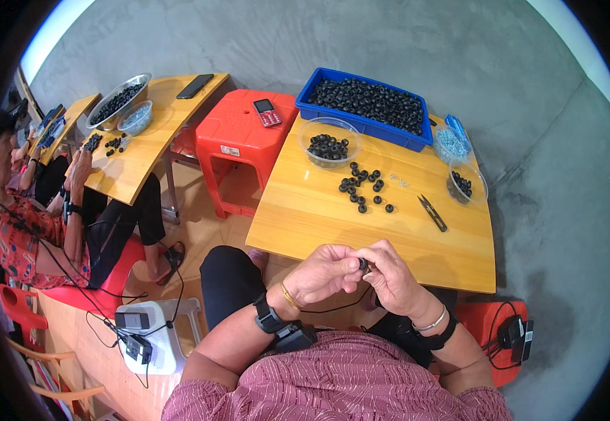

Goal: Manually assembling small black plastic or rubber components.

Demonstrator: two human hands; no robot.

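Observation:
Just in front of the table's near edge, both my hands are closed and meet fingertip to fingertip. My left hand (322,272) pinches a small black round piece (363,264) between thumb and fingers. My right hand (392,277) grips the same piece from the other side; its fingers hide most of it. Beyond them, loose black round pieces with holes (361,184) lie scattered on the yellow wooden table (298,221). Several tiny pale bits (402,183) sit beside these. Black thread snips (432,213) rest to the right of them.
A blue tray (361,125) heaped with black pieces stands at the back. See-through tubs (329,163) hold black pieces, and another tub (451,146) holds light-blue bits. On a red stool (238,140) lies a phone (267,112). At left, another person (31,231) works at a similar table.

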